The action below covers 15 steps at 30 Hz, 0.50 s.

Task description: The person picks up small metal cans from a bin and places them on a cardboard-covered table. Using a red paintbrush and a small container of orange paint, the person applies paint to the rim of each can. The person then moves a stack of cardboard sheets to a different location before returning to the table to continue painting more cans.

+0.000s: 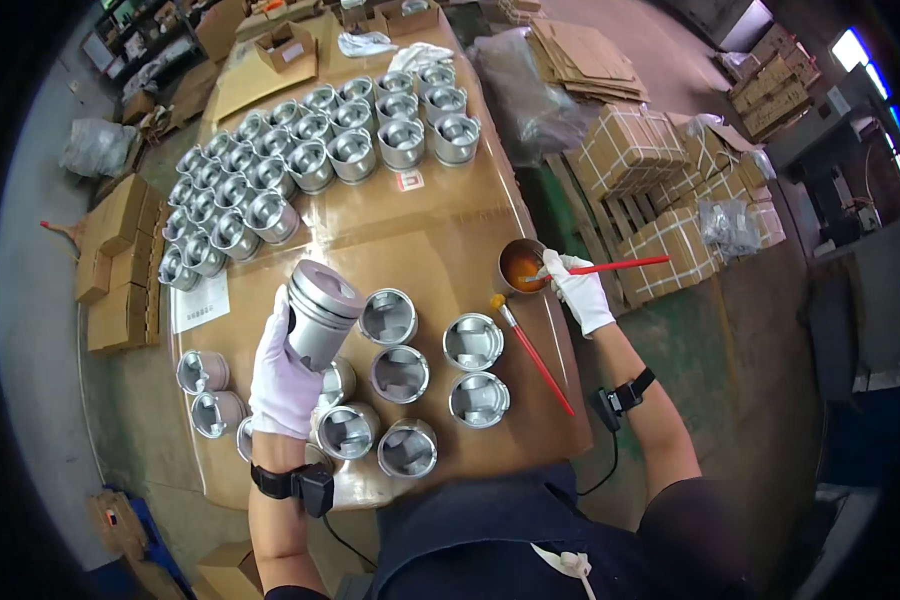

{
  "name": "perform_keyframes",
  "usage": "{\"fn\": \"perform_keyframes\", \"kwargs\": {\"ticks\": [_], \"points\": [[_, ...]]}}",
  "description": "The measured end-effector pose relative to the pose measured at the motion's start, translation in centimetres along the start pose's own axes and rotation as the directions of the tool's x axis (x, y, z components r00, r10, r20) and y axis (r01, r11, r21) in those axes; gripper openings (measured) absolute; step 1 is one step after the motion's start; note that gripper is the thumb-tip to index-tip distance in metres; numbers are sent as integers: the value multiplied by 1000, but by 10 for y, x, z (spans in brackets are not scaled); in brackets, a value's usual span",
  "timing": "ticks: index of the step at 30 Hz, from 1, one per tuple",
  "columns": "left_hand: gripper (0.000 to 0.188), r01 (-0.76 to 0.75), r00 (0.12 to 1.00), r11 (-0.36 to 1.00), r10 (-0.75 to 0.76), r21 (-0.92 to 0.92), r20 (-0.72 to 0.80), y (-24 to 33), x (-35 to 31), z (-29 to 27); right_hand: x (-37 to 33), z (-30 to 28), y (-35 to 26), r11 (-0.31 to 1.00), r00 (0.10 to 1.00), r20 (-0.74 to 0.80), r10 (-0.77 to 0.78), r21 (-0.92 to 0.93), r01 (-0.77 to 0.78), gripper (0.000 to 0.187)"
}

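Note:
My left hand (pixel 282 388), in a white glove, is wrapped round a silver engine piston (pixel 322 318), raised above the table and tilted with its grooved crown end up. At the table's right edge, my gloved right hand (pixel 582 300) pinches a red-handled brush (pixel 625 265). That brush's tip reaches into a metal cup (pixel 505 259) holding amber liquid. A second red-handled brush (pixel 538 360) lies beside the cup, its yellowish bristles pointing away from me. Several open-ended pistons (pixel 400 374) stand near my left hand, some partly hidden behind it.
Rows of pistons (pixel 310 166) fill the far left of the cardboard-covered table (pixel 450 232). White cloths (pixel 422 58) and an open cardboard box (pixel 285 46) lie beyond them. Strapped cartons (pixel 630 150) sit on a pallet to the right; more cartons (pixel 120 260) are stacked at left.

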<state>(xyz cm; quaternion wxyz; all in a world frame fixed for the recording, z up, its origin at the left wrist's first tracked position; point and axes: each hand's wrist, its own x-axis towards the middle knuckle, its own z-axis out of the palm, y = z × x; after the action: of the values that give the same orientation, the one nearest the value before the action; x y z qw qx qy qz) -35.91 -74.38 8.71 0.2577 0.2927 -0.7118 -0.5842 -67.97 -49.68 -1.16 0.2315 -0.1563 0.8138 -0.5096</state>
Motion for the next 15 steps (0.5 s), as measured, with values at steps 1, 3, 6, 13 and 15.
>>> {"fn": "perform_keyframes", "kwargs": {"ticks": [1,3,6,13,15], "points": [[85,41,999,998,-41,-45,2,-10,6,5,2,-1,4,999,1000,-20,-17,-45,16,50],[87,19,1000,1000,-19,9,23,-20,13,15,8,0,15,990,997,-52,-56,-135,48,51],[86,67,997,995,-64,-69,52,-28,24,25,24,2,40,965,975,-142,-173,-221,139,52],[52,204,978,858,-195,-471,70,-33,38,44,-22,30,-57,923,999,12,32,382,-34,55],[47,315,936,551,-317,-773,155,-31,40,53,-49,54,-94,908,994,71,-79,416,42,53]]}}
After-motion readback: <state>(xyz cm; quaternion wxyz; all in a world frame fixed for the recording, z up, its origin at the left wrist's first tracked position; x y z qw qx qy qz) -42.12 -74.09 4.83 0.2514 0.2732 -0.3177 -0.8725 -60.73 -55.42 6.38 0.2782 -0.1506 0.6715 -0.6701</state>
